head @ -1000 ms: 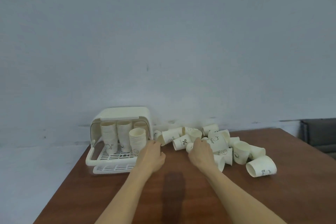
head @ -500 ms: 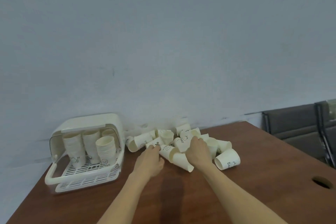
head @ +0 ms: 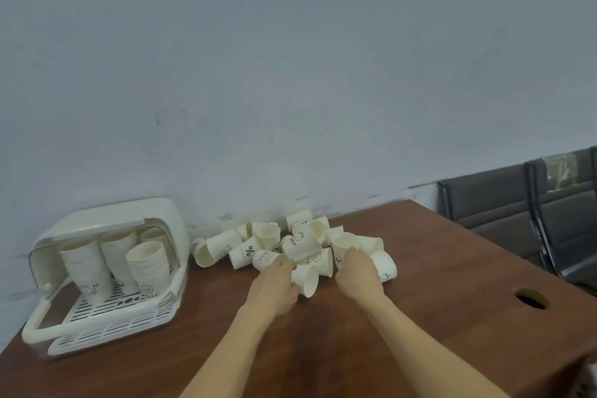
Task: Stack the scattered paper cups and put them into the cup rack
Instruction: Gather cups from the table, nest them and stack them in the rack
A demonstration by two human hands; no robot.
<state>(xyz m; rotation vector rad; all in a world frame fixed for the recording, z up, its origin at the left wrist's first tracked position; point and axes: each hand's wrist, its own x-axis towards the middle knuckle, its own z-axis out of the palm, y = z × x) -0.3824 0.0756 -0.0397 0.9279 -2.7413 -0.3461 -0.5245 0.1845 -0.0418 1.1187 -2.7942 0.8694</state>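
Note:
Several white paper cups (head: 245, 250) lie scattered on their sides in a pile at the back of the brown table (head: 452, 262). My left hand (head: 274, 284) grips one cup (head: 307, 279) that lies on its side at the pile's front edge. My right hand (head: 358, 275) rests on the cups at the right of the pile, its fingertips hidden among them. The white cup rack (head: 113, 216) stands at the left with its lid raised. Three stacks of cups (head: 148, 265) stand upright inside it.
A round hole (head: 531, 298) is cut in the tabletop at the right. Dark grey chairs (head: 517, 213) stand beyond the table's right edge. A pale wall runs right behind the pile and the rack.
The view has swung, so rack and pile sit elsewhere in frame. Both hands moved deeper into the pile; my left hand now grips a cup at its front edge.

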